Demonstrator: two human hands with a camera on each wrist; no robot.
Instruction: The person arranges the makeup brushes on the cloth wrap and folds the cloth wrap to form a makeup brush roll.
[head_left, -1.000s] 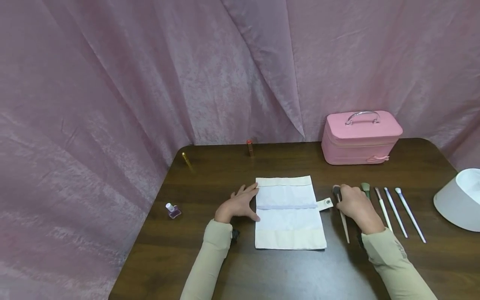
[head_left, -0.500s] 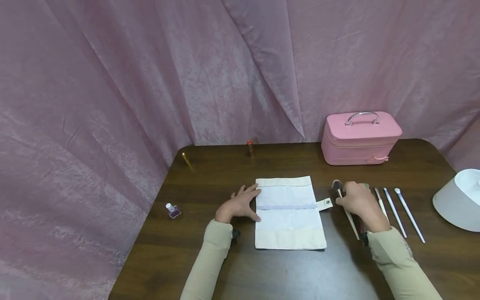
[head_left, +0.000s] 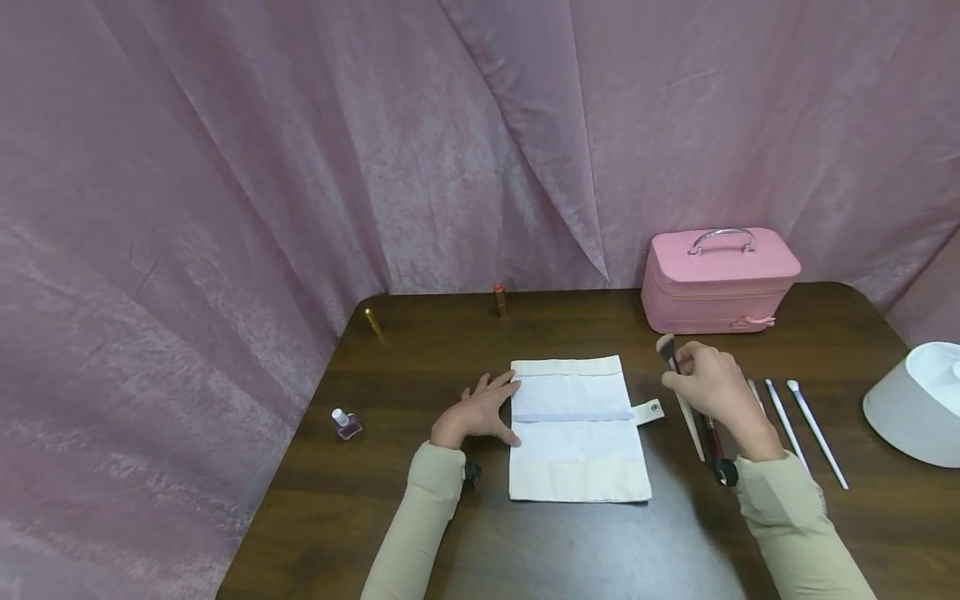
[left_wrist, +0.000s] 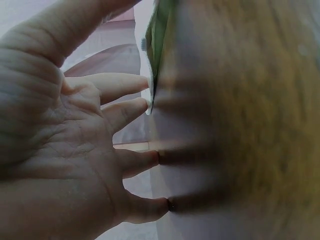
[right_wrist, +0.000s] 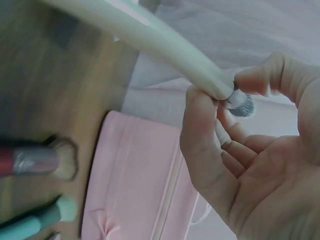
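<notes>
My right hand (head_left: 716, 392) pinches a makeup brush (head_left: 692, 425) between thumb and fingers, close to its metal collar. The brush has a pale handle (right_wrist: 165, 52) and dark bristles, which point away toward the back of the table. Below the hand lie a red-handled brush (right_wrist: 35, 161) and a green brush (right_wrist: 35, 220). Fingers spread, my left hand (head_left: 476, 417) rests at the left edge of a white fabric pouch (head_left: 577, 458) that lies unfolded, its snap tab (head_left: 648, 412) sticking out to the right. Some fingertips touch the pouch edge in the left wrist view.
Slim white-handled brushes (head_left: 819, 435) lie right of the right hand. Behind stands a pink vanity case (head_left: 722, 287); a white round container (head_left: 918, 408) is at far right. Nail polish (head_left: 347, 425), a gold tube (head_left: 372, 321) and a lipstick (head_left: 500, 302) stand left and back.
The right hand has taken the pale-handled brush between its fingertips and raised it, moving slightly toward the back of the table. The left hand has stayed at the pouch edge.
</notes>
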